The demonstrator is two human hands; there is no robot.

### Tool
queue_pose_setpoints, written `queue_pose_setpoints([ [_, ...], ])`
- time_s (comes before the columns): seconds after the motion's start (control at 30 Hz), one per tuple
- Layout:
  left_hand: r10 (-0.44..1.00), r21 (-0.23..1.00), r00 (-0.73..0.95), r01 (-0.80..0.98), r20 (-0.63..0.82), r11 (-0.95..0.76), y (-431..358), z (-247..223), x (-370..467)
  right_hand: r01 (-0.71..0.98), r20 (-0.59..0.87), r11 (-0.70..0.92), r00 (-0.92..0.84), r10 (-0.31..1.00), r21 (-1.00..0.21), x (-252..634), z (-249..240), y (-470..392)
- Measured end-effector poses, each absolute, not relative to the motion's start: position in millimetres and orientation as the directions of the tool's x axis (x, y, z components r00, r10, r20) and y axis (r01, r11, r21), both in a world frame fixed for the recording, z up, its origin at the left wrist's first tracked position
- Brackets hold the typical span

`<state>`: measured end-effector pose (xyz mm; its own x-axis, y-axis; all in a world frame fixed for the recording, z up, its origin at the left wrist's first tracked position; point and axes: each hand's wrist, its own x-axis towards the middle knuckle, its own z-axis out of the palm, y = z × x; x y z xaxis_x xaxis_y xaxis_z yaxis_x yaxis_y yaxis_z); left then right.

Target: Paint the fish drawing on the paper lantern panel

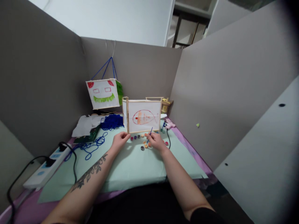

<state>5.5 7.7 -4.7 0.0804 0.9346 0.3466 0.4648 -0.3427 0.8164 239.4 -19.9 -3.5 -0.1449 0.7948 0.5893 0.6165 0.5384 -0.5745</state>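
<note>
A white paper lantern with a thin wooden frame stands on the table, a fish outlined in red and partly filled with orange on its front. At its lower left corner, my left hand pinches the foot of the frame. My right hand holds a slim blue paintbrush, its lower end down among the small paint pots. An orange paint pot lies by the brush tip, beside a dark paint pot. Further paint pots line up before the lantern, some hidden by my right hand.
A second lantern hangs from blue cords at the back left. Blue cord lies heaped below it, with loose loops nearer me. White paper and a power strip are at left. Grey partitions enclose the table.
</note>
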Motion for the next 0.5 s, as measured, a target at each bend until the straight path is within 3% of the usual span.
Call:
queue_pose_setpoints([
  [0.17, 0.941, 0.826, 0.077, 0.459, 0.33, -0.328, 7.5, -3.6, 6.8, 0.671, 0.502, 0.476, -0.176, 0.847, -0.569, 235.1, -4.5, -16.9],
  [0.4, 0.938, 0.817, 0.08, 0.47, 0.338, -0.335, 8.9, -6.3, 5.9, 0.639, 0.588, 0.53, -0.148, 0.795, -0.557, 237.0, -5.0, -15.8],
  [0.5, 0.936, 0.813, 0.083, 0.474, 0.342, -0.338, 8.9, -6.5, 5.7, 0.638, 0.552, 0.508, -0.152, 0.82, -0.579, 238.0, -6.8, -15.2],
])
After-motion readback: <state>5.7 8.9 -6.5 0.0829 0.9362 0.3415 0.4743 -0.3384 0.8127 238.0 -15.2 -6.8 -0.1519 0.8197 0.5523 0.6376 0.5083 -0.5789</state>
